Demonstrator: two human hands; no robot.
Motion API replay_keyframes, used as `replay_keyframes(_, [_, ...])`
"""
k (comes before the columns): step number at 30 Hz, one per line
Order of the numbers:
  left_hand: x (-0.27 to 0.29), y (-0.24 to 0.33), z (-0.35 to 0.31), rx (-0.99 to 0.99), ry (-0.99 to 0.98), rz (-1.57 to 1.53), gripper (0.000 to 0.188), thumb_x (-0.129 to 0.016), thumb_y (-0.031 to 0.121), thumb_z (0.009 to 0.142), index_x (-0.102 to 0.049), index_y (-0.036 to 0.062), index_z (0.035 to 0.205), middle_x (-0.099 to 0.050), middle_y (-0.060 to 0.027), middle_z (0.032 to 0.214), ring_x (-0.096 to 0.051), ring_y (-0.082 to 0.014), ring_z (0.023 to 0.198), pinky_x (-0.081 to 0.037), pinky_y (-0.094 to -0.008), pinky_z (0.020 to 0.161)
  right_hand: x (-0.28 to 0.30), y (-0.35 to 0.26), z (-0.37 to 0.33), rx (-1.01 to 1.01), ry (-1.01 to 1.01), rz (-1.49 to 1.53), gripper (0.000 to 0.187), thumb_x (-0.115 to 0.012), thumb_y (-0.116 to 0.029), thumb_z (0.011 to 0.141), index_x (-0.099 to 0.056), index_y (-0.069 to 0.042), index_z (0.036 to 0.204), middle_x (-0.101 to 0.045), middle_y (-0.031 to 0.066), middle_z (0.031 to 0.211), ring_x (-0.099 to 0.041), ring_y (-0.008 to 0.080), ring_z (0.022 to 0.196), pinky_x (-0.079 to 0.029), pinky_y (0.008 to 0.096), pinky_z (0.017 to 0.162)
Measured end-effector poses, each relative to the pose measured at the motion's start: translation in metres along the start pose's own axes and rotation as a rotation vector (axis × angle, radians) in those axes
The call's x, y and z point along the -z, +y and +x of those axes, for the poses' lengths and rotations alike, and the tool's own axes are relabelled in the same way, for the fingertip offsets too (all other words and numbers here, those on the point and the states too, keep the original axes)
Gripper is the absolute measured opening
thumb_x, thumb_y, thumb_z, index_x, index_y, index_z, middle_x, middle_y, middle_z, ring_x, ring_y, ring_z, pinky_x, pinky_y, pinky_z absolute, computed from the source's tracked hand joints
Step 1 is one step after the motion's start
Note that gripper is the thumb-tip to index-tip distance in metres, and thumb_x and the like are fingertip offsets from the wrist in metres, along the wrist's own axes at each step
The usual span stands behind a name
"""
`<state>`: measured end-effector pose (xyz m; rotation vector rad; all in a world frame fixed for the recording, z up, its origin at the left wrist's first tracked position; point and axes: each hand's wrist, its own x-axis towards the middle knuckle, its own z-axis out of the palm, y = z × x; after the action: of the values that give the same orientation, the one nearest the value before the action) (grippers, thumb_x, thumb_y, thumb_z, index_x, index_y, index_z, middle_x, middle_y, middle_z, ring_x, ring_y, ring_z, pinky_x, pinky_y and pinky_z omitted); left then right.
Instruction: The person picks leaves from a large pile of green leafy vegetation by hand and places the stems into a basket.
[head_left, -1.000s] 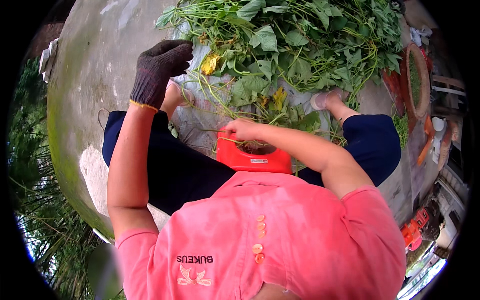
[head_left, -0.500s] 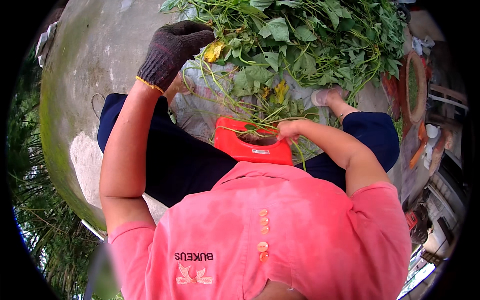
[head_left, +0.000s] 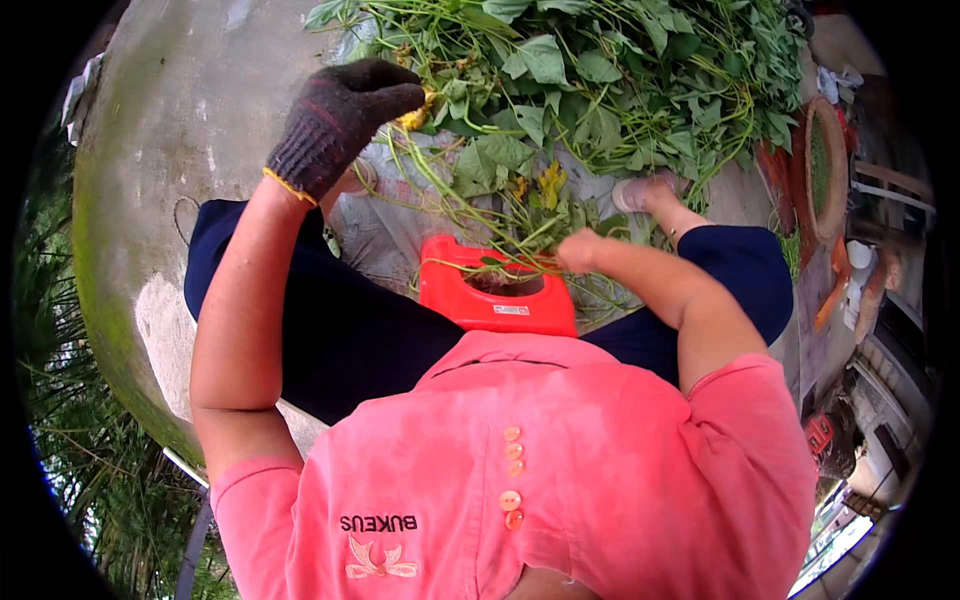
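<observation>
My left hand (head_left: 345, 120), in a dark knitted glove with a yellow cuff edge, is raised at the left edge of the vine pile with its fingers closed. Long green vine stems (head_left: 430, 180) run from beside its fingertips toward my right hand (head_left: 577, 252). That bare hand is closed around the stems at their lower end. Just left of it, between my knees, sits a red plastic piece (head_left: 440, 285) with an oval opening; stems and leaves hang across its far edge. A yellowed leaf (head_left: 415, 115) shows beside the glove.
A large heap of leafy green vines (head_left: 620, 85) fills the far side, on a grey sheet (head_left: 385, 235) over concrete (head_left: 190, 90). My feet stand to either side of the sheet. A round brown rim (head_left: 826, 170) and clutter lie at the right.
My left hand has dropped slightly and its fingers look more tightly closed. My right hand has shifted a little, now away from the red piece's edge. The view has drifted slightly.
</observation>
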<state>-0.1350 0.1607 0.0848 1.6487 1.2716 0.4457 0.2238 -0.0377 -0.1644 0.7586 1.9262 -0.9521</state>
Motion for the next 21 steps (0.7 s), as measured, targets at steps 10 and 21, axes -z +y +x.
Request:
replay_keyframes(10, [0.003, 0.007, 0.005, 0.179, 0.026, -0.174, 0.025, -0.073, 0.015, 0.086, -0.072, -0.0004, 0.106, -0.073, -0.006, 0.097, -0.064, -0.0115, 0.09, -0.051, -0.0287, 0.086, 0.102, -0.069, 0.037, -0.275, 0.763, 0.357, 0.028, -0.059, -0.023, 0.087, -0.06, -0.01, 0.112, -0.066, 0.0175, 0.099, -0.067, 0.0349, 0.098, -0.054, 0.0502, 0.076])
replay_keyframes(21, [0.012, 0.008, 0.0, 0.204, 0.004, 0.05, 0.035, -0.074, 0.029, 0.084, -0.073, 0.0032, 0.108, -0.074, -0.011, 0.095, -0.068, -0.0154, 0.086, -0.052, -0.0311, 0.08, 0.226, -0.071, 0.062, -0.106, 0.932, 0.273, 0.014, -0.056, -0.018, 0.085, -0.066, -0.008, 0.083, -0.067, 0.0137, 0.085, -0.065, 0.0342, 0.082, -0.051, 0.0482, 0.07])
